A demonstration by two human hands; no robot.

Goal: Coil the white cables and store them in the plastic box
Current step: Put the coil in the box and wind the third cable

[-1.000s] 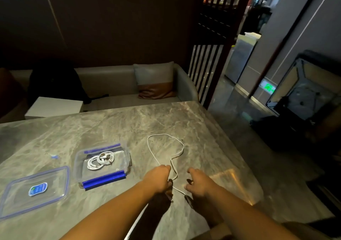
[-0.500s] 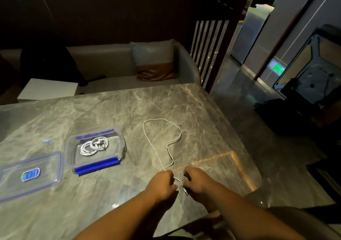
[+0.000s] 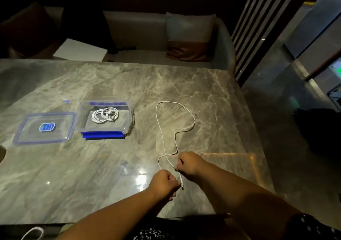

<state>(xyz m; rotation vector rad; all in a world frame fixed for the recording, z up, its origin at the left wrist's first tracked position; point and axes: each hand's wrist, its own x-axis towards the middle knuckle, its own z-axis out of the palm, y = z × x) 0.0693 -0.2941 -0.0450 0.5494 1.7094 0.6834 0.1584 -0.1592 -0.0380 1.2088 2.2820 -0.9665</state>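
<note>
A long white cable (image 3: 186, 114) lies in a loose loop on the marble table (image 3: 110, 175), right of centre. Its two near ends run back to my hands. My left hand (image 3: 162, 183) pinches the end with the plug, which pokes out to the right of my fist. My right hand (image 3: 188, 163) grips the cable a little further along. To the left stands the clear plastic box (image 3: 129, 127) with blue clips, open, and a coiled white cable (image 3: 104, 115) lies inside it.
The box's clear lid (image 3: 44, 128) lies flat left of the box. A grey bench with a cushion (image 3: 190, 36) runs behind the table. The table's right edge drops to a dark floor. Another white cable (image 3: 32, 232) shows below the near edge, bottom left.
The camera has tilted down, so the table fills more of the view. My hands have drawn back toward me with the cable ends, the left now nearer me than the right.
</note>
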